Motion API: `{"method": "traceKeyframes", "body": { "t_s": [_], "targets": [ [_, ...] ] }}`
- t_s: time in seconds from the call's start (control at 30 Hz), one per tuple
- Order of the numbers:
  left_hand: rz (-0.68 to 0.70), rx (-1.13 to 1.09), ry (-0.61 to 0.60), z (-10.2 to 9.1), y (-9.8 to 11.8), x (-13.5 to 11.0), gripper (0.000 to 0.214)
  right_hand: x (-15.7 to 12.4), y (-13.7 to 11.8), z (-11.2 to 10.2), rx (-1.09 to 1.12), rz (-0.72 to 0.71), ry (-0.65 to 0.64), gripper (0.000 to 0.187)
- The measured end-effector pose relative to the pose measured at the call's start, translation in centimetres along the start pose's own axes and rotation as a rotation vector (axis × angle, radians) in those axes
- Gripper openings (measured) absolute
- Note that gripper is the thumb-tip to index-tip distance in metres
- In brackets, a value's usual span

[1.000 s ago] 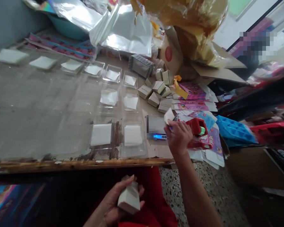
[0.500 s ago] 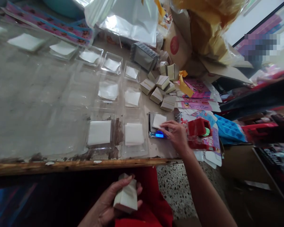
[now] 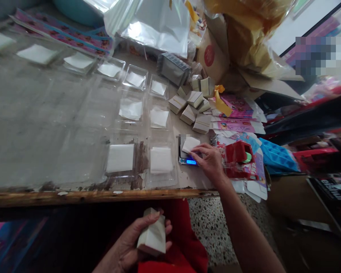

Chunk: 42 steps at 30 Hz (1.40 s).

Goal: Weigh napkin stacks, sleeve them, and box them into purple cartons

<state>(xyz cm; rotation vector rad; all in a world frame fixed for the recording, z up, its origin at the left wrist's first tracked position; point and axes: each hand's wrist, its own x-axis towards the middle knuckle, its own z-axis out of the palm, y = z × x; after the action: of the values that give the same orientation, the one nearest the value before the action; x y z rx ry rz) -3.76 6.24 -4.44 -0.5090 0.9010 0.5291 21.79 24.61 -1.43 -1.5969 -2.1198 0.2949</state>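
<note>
Below the table edge, my left hand (image 3: 132, 237) is closed around a thick block of white paper sheets (image 3: 153, 237), thumb on top. At the table's right end, my right hand (image 3: 211, 161) pinches the near edge of a thin stack of white sheets (image 3: 190, 144). That stack is over a small digital scale (image 3: 183, 162) with a lit blue display; whether it rests fully on the plate I cannot tell. Left of the scale, a clear plastic tray (image 3: 161, 181) holds another pile of white sheets (image 3: 161, 160).
Several clear trays with white sheets stretch left and back. Banded paper blocks (image 3: 189, 114) are heaped behind the scale. To the right are a red tape dispenser (image 3: 238, 151), pink printed cartons (image 3: 238, 125) and a blue tray (image 3: 278, 155). The wooden table edge (image 3: 88, 196) runs along the front.
The thin stack on the scale has turned and tilted slightly in my right fingers, and the display reading has changed. My left hand keeps its hold on the block. The view has shifted slightly.
</note>
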Motion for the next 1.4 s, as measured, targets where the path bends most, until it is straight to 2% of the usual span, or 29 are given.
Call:
{"method": "traceKeyframes", "body": {
  "t_s": [0.1, 0.27, 0.67, 1.0, 1.4],
  "targets": [
    [0.002, -0.002, 0.007, 0.0, 0.0, 0.4, 0.057, -0.1, 0.0, -0.1, -0.093, -0.04, -0.008, 0.002],
    [-0.008, -0.006, 0.023, 0.1, -0.1, 1.0, 0.049, -0.1, -0.1, -0.5, -0.223, -0.142, -0.069, 0.009],
    [-0.014, 0.022, -0.009, -0.1, -0.4, 1.7, 0.043, -0.2, 0.9, -0.3, -0.126, -0.122, -0.067, 0.016],
    [-0.031, 0.01, 0.001, 0.6, -0.2, 1.1, 0.038, -0.3, 1.1, 0.3, -0.054, -0.078, -0.031, 0.013],
    [-0.024, 0.018, -0.05, -0.8, -0.5, 2.3, 0.049, -0.4, 1.5, 0.1, -0.013, -0.088, -0.045, 0.014]
  ]
}}
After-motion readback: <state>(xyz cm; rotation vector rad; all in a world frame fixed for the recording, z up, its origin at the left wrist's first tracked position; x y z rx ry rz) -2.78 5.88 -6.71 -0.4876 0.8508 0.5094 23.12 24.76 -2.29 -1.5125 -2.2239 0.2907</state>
